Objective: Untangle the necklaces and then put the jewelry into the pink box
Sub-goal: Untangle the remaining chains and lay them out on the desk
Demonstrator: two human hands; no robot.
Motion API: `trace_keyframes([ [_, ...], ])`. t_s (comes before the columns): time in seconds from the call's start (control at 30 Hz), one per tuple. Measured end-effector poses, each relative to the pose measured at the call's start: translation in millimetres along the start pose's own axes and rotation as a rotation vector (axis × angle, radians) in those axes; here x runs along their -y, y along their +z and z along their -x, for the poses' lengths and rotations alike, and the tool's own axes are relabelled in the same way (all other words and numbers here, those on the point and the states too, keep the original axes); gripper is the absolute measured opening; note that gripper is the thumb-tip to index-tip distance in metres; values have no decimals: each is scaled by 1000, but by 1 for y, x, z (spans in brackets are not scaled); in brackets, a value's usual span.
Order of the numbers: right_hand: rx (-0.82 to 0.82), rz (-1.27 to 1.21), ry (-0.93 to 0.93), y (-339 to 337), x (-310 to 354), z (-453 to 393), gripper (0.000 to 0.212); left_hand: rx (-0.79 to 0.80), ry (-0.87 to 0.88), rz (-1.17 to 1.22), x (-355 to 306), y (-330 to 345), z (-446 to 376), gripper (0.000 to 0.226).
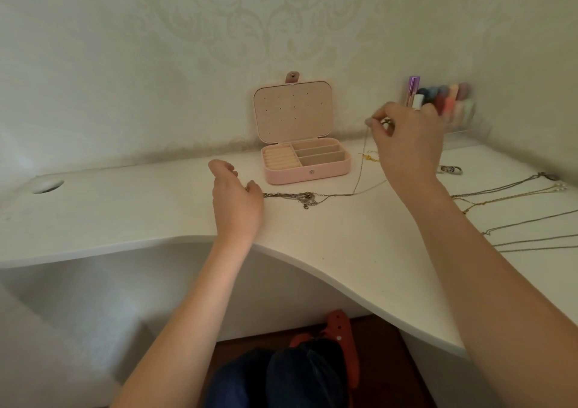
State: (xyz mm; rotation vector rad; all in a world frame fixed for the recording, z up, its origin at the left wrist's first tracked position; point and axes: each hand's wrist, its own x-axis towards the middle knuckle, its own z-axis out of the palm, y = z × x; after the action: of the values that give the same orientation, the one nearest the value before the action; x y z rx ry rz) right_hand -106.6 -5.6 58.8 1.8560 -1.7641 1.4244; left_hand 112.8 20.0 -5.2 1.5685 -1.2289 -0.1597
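Note:
The pink box stands open at the back of the white desk, its lid propped against the wall and its compartments bare. In front of it lies a tangle of thin necklaces. My left hand rests on the desk at the tangle's left end, thumb and fingers pinching a chain there. My right hand is raised to the right of the box and pinches a thin chain that runs down to the tangle.
Several separated necklaces lie stretched out on the desk's right side. A small silver piece and a gold piece lie near the box. A clear holder with nail polish bottles stands at the back right. A cable hole sits far left.

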Motion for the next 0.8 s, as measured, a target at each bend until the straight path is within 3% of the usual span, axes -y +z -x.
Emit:
trace_keyframes([
  [0.17, 102, -491, 42, 7, 16, 3, 8, 12, 261, -76, -10, 4, 8, 40],
  [0.27, 137, -642, 70, 8, 22, 3, 7, 315, 432, -69, -16, 10, 11, 32],
  [0.37, 146, -745, 101, 8, 23, 2, 6, 619, 384, -104, -20, 17, 10, 19],
  [0.6, 20, -650, 131, 10, 8, -2, 8, 413, 348, -240, -15, 13, 6, 6],
  [0.8, 38, -146, -116, 11, -12, -3, 12, 375, 396, -297, -9, 5, 2, 9],
])
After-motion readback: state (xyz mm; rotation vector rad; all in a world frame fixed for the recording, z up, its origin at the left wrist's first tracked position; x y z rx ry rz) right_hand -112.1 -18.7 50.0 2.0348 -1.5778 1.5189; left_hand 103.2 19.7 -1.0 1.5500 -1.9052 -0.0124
